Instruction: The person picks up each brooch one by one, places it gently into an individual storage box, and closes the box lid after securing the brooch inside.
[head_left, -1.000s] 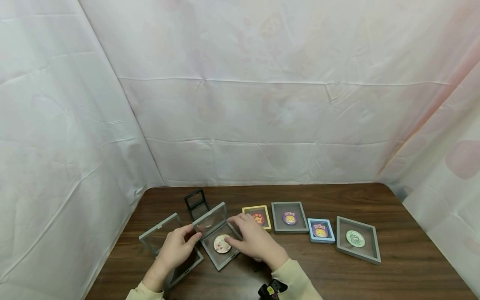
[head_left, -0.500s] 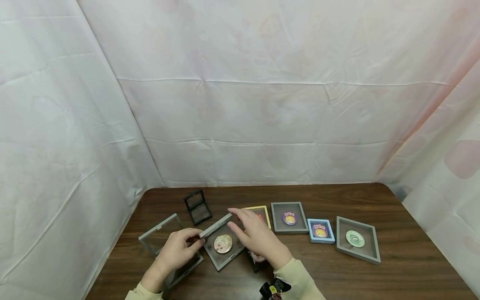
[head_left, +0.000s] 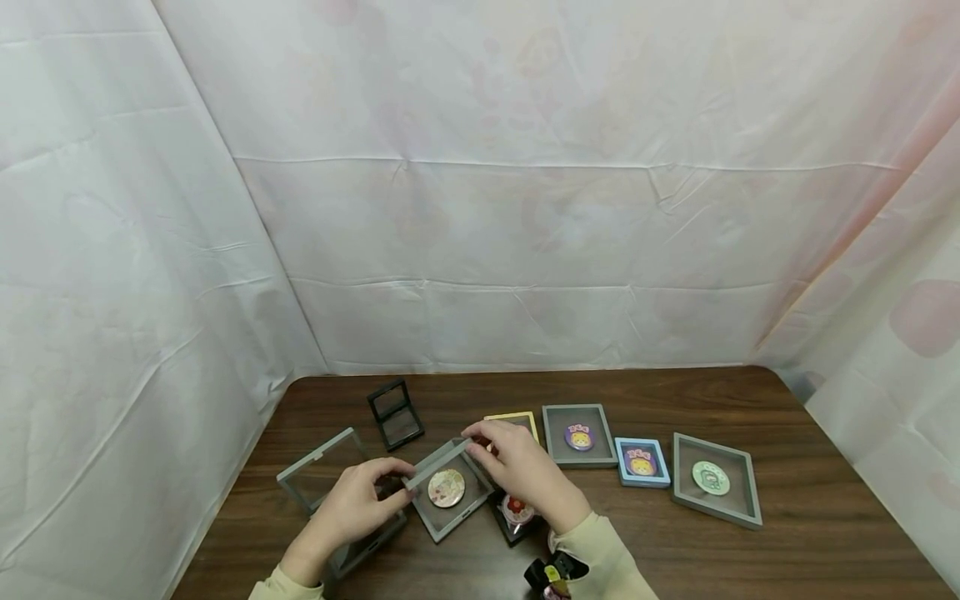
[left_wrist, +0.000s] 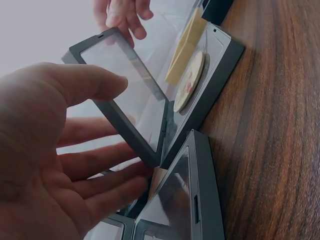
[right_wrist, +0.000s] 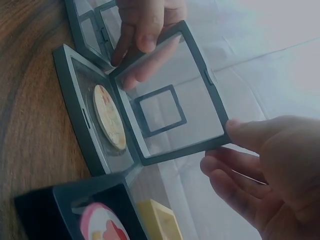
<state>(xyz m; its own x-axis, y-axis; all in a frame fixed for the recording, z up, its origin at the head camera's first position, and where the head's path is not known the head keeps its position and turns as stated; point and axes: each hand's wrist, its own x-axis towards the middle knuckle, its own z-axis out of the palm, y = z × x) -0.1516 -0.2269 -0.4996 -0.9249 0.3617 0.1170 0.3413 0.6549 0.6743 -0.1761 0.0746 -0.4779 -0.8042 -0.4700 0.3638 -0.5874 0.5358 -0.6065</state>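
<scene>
A grey clear-windowed display frame (head_left: 441, 531) lies on the table, hinged partway with its lid (right_wrist: 220, 107) tilted over the base. Inside the base sits a round cream badge (head_left: 446, 487) with a flowery print. My left hand (head_left: 356, 504) pinches the lid's left edge, thumb in front and fingers behind. At the lid's opposite corner, my right hand (head_left: 525, 471) grips the rim between thumb and fingers, as the right wrist view shows. A larger grey frame (left_wrist: 202, 190) stands unfolded beside my left hand, partly hidden by it.
A small black frame (head_left: 395, 414) stands unfolded behind. Under my right forearm lies a black frame (right_wrist: 55, 212) with a pink-and-red badge. Yellow (head_left: 510, 415), grey (head_left: 580, 459), blue (head_left: 643, 481) and another grey frame (head_left: 716, 503) line up rightward.
The lid has swung from leaning back, through edge-on, to tilting forward over the badge. My right hand has moved from beside the badge up to the lid's far corner.
</scene>
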